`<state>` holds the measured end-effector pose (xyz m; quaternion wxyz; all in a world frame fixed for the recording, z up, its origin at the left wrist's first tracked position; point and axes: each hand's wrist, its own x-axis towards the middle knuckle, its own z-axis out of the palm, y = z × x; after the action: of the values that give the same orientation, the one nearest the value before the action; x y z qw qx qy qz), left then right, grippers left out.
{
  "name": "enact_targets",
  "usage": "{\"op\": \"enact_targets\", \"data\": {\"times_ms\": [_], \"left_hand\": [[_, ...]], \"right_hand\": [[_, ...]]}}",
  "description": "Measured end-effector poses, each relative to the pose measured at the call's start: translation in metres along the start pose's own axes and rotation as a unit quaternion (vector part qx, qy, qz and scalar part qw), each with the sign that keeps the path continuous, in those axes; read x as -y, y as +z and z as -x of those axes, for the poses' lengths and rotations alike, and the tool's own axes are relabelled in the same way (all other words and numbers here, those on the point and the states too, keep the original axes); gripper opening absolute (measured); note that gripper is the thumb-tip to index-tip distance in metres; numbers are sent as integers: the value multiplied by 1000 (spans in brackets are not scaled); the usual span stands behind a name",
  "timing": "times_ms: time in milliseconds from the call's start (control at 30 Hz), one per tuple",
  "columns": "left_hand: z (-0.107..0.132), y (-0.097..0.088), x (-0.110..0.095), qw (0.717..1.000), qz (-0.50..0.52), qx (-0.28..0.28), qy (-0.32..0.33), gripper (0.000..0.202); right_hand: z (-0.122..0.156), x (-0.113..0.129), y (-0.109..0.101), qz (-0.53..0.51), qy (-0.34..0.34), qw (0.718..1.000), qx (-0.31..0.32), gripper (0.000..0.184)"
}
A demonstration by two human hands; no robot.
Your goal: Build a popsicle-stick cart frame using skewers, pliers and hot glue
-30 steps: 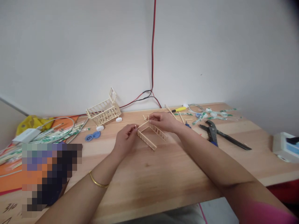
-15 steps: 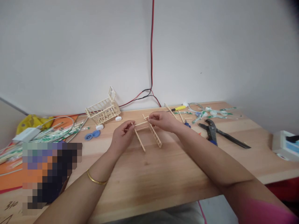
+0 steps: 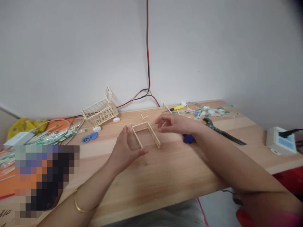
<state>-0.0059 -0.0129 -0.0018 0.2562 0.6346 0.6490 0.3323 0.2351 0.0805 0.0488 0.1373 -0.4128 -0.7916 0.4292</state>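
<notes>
A small U-shaped frame of thin wooden sticks [image 3: 146, 135] stands by itself on the wooden table [image 3: 165, 170]. My left hand [image 3: 126, 149] hovers just left of it, fingers apart, holding nothing. Just right of the frame is my right hand [image 3: 175, 123], fingers loosely curled and apart, nothing in it. A finished stick cart [image 3: 100, 111] with white wheels stands at the back left by the wall.
Black pliers [image 3: 222, 131], a yellow-handled tool [image 3: 177, 107], a wire coil and wrappers lie at the back right. A white plug box [image 3: 280, 140] sits far right. Blue caps [image 3: 90, 137], stick packets and orange sheets crowd the left. Red and black wires run down the wall.
Both hands have let go of the stick frame and drawn back a little to either side. The frame now stands alone on the table.
</notes>
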Motion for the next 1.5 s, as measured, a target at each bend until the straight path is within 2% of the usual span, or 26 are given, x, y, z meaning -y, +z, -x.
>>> {"op": "enact_targets", "data": {"times_ms": [100, 267, 433, 567, 700, 900, 967, 1500], "left_hand": [[12, 5, -9, 996, -92, 8, -13, 115], [20, 15, -12, 984, -177, 5, 12, 100], [19, 14, -9, 974, -224, 18, 35, 77], [20, 14, -8, 972, -232, 20, 35, 78], [20, 16, -6, 972, -230, -2, 42, 80], [17, 13, -10, 973, -218, 1, 78, 36], [17, 11, -11, 974, -213, 3, 83, 29], [16, 11, -12, 970, -229, 5, 81, 32]], "right_hand": [[19, -6, 9, 6, 12, 999, 50, 43], [30, -12, 46, 30, 4, 1000, 2, 23], [26, -11, 63, 33, 3, 999, -33, 16], [24, -14, 68, 41, -8, 998, -50, 14], [23, -14, 71, 51, -12, 997, -52, 14], [22, -12, 70, 48, -8, 997, -52, 15], [22, -13, 71, 48, -8, 997, -52, 15], [22, -9, 73, 87, -16, 994, -60, 13]]}}
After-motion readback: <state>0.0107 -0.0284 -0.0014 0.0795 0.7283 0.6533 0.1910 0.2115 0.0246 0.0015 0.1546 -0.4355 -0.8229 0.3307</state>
